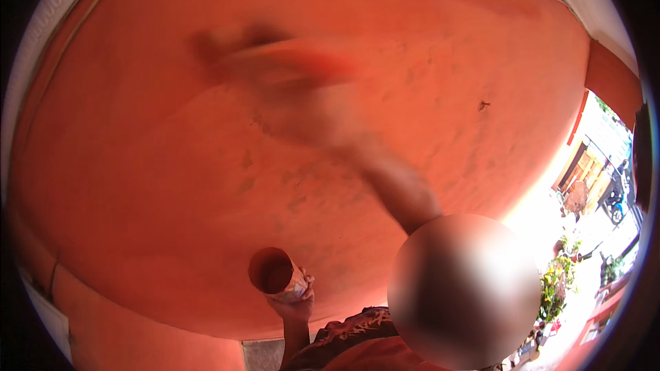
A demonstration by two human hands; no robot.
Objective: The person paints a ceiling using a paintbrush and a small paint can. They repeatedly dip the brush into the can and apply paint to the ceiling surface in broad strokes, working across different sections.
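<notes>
Neither of my own hands is in view. Another person stands at the lower right in a patterned shirt (347, 333), facing an orange-red wall (137, 165). One of that person's hands (294, 308) holds up a small can (276, 275) with dark reddish paint inside. The other arm (399, 192) reaches up and left across the wall. That arm is smeared by motion, and it ends in a blurred orange tool (282, 62) that I cannot make out.
The wall has darker patches and small marks near its middle. A white moulding (55, 0) runs along the top left and top right. An opening at the right shows a sunny street with potted plants (557, 282) and a parked motorbike (615, 199).
</notes>
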